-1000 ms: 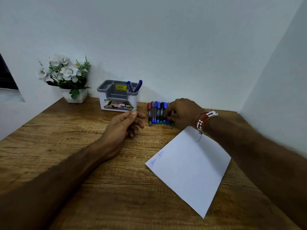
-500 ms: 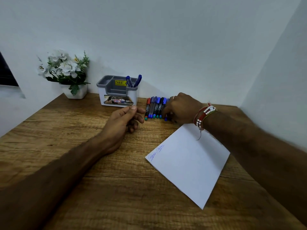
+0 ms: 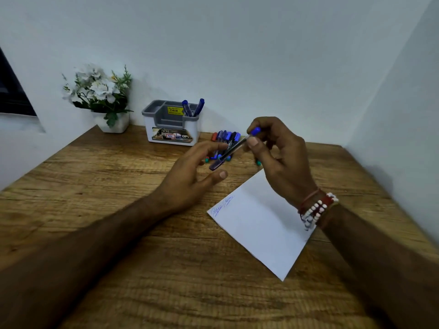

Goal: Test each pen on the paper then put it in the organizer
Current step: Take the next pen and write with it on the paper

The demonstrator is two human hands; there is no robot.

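Note:
My right hand (image 3: 282,153) pinches a blue pen (image 3: 234,148) near its top end and holds it slanted in the air above the desk. The pen's capped lower end hangs between the spread fingers and thumb of my left hand (image 3: 190,172), which holds nothing. Behind them lies a row of several pens (image 3: 225,138) on the desk. A white sheet of paper (image 3: 259,224) with blue scribbles at its left corner lies below my right hand. The grey and white organizer (image 3: 171,124) stands by the wall with two blue pens (image 3: 193,106) in its right compartment.
A white pot of white flowers (image 3: 102,100) stands in the back left corner of the wooden desk (image 3: 118,210). Walls close the desk at the back and on the right.
My right hand has lifted a blue pen out of the row and raised it towards me. My left hand has opened its fingers and moved up under the pen's lower end.

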